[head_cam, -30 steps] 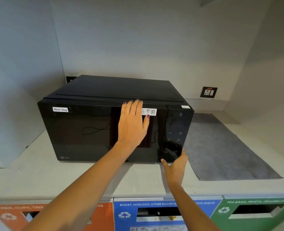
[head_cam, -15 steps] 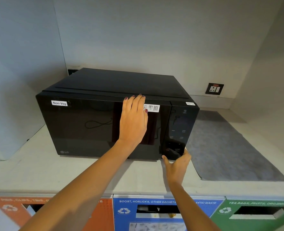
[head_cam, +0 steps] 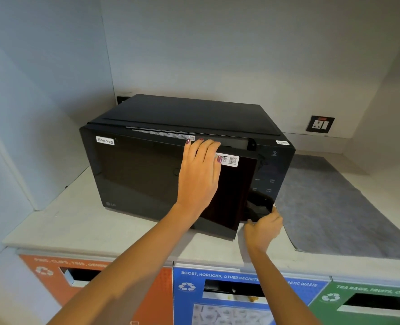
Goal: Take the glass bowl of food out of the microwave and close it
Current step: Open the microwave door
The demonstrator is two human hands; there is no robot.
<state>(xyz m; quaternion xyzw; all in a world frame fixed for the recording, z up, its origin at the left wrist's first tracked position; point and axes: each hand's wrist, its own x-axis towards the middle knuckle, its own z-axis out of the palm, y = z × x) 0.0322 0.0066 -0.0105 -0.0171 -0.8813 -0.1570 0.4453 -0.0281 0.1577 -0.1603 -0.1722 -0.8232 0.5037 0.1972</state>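
Note:
A black microwave [head_cam: 194, 116] with a "Non-Veg" label stands on a pale counter [head_cam: 60, 221]. Its door [head_cam: 142, 174] stands slightly ajar, the right edge swung a little toward me. My left hand [head_cam: 200, 174] lies flat on the door's upper right part, fingers together and reaching its top edge. My right hand [head_cam: 263, 227] is at the bottom of the control panel [head_cam: 268, 179], fingertips touching the lower corner by the door-release area. The glass bowl is hidden inside; the dark door shows nothing of it.
A grey mat [head_cam: 330, 202] lies on the counter right of the microwave. A wall socket [head_cam: 320, 124] sits behind it. Below the counter front are orange [head_cam: 53, 273], blue [head_cam: 229, 292] and green [head_cam: 368, 301] recycling bins with slots. Walls close in left and right.
The microwave door has popped open a little at its right edge. My left hand stays flat on the door. My right hand remains at the panel's lower corner.

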